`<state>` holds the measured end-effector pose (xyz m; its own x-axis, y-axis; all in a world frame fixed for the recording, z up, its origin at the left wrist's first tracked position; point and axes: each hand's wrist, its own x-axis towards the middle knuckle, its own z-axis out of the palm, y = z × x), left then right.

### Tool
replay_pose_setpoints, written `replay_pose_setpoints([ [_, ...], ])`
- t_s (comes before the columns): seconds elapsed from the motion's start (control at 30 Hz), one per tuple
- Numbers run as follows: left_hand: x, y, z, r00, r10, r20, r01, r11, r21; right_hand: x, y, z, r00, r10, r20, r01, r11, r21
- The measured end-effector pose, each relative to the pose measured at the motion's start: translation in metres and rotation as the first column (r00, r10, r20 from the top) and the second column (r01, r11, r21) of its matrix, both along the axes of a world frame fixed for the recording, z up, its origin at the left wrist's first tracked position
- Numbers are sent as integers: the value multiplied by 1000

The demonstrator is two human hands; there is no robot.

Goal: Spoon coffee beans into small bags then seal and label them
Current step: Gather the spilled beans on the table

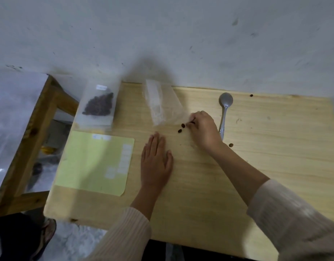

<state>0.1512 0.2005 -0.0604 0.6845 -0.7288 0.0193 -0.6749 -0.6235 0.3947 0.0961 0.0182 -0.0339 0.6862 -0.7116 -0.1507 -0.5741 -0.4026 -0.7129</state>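
Observation:
A clear bag of coffee beans (98,107) with a small white label lies at the table's far left. A stack of empty clear bags (160,102) lies in the middle back. Just right of that stack, my right hand (204,129) pinches a loose coffee bean; two more loose beans (181,128) lie beside its fingertips. My left hand (155,162) rests flat on the wood, palm down, holding nothing. A metal spoon (225,108) lies to the right of my right hand, bowl toward the wall. A yellow label sheet (92,161) with several white stickers lies at the left.
The light wooden table (266,162) stands against a grey-white wall. Stray beans (231,145) lie near my right wrist, and another bean (251,95) lies near the back edge. A wooden frame (36,132) stands left of the table, with a foot in a sandal (47,236) on the floor.

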Motion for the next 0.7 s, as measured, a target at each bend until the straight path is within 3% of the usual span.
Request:
replay_pose_setpoints([
  [0.23, -1, -1, 1, 1000, 5, -1, -5, 1000, -8, -13, 7, -2, 980, 104, -169, -122, 987, -101],
  [0.4, -1, 0, 0, 1000, 11, 1, -11, 1000, -13, -33, 24, -3, 961, 189, -204, -213, 972, -98],
  [0.7, -2, -1, 0, 1000, 13, 5, -13, 1000, -23, -38, 24, 0, 961, 218, -171, -232, 971, -63],
])
